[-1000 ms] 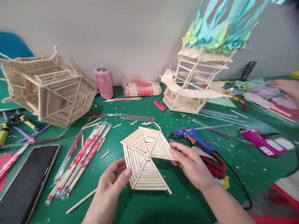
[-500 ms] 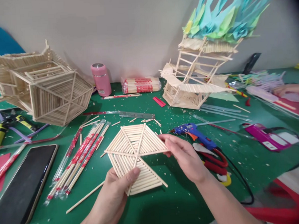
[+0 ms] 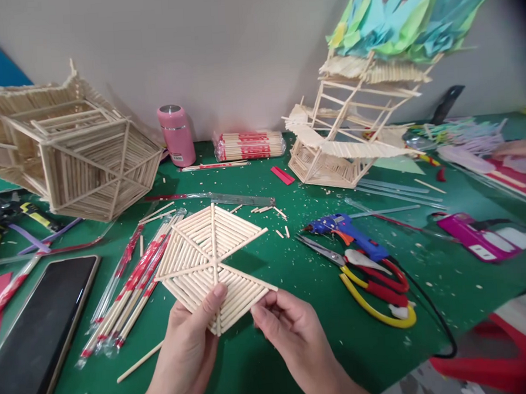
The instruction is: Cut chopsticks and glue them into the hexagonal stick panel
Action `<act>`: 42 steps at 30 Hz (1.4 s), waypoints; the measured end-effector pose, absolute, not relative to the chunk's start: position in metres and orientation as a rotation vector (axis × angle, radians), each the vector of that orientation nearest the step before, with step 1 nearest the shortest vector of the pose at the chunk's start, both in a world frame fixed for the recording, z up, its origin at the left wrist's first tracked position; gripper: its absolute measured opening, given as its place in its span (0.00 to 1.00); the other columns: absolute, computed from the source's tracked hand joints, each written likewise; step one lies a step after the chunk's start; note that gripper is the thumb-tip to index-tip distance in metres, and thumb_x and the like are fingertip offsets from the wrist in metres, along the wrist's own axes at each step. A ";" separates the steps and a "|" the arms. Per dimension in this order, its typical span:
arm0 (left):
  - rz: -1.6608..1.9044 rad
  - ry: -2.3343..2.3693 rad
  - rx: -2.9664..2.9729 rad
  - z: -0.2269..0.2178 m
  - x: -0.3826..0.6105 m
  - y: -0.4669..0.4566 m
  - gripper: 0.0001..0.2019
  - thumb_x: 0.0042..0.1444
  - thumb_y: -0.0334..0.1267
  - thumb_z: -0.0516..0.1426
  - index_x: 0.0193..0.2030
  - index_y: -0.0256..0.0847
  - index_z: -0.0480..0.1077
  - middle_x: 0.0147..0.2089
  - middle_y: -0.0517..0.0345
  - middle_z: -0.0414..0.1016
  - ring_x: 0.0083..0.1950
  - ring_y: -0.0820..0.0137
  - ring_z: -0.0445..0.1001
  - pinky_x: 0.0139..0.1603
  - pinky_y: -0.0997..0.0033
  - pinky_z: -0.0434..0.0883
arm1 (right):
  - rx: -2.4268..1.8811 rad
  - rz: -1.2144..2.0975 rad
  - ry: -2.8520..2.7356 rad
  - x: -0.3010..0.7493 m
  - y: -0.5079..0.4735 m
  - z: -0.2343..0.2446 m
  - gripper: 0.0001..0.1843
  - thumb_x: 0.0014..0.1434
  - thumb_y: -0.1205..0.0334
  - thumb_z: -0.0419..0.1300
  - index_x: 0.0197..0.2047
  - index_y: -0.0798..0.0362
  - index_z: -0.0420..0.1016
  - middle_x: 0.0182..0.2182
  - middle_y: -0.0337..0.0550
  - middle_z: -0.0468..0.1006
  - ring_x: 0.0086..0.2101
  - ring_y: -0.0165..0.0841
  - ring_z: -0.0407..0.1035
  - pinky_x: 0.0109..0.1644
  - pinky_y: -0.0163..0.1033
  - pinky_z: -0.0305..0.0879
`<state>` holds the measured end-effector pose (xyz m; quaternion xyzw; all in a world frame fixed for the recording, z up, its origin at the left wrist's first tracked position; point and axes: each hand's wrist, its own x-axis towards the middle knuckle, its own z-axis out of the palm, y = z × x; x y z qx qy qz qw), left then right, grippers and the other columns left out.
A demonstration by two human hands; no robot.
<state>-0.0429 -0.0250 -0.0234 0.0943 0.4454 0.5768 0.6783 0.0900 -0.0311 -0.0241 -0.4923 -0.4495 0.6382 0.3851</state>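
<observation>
The left hand (image 3: 187,348) has its fingertips hidden beneath the stick panel (image 3: 215,263)! Phone (image 3: 45,332) runs off left, paper leaves (image 3: 415,21) off top.

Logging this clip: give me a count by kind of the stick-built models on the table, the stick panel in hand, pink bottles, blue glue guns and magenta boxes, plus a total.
Stick-built models: 2 (left model, right model)
Stick panel: 1
Pink bottle: 1
Blue glue gun: 1
Magenta box: 1
Total: 6
</observation>
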 end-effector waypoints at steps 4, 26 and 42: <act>1.292 1.017 0.224 -0.022 -0.043 -0.026 0.33 0.45 0.31 0.64 0.59 0.43 0.61 0.45 0.52 0.78 0.44 0.60 0.76 0.44 0.67 0.74 | -1.241 1.598 -1.123 0.088 -0.030 -0.027 0.15 0.55 0.50 0.58 0.29 0.54 0.68 0.22 0.34 0.62 0.22 0.25 0.52 0.24 0.31 0.52; 1.245 1.025 0.250 -0.029 -0.045 -0.029 0.32 0.48 0.33 0.63 0.60 0.43 0.59 0.44 0.50 0.78 0.44 0.60 0.76 0.43 0.69 0.75 | -1.193 1.572 -1.181 0.092 -0.035 -0.030 0.11 0.58 0.57 0.57 0.28 0.54 0.67 0.22 0.33 0.62 0.22 0.24 0.52 0.24 0.31 0.51; 1.232 0.971 0.158 -0.030 -0.041 -0.027 0.32 0.46 0.32 0.64 0.59 0.39 0.61 0.42 0.48 0.78 0.41 0.60 0.77 0.40 0.70 0.75 | -1.183 1.579 -1.184 0.099 -0.033 -0.031 0.08 0.57 0.57 0.58 0.33 0.53 0.71 0.24 0.36 0.67 0.25 0.26 0.58 0.28 0.31 0.58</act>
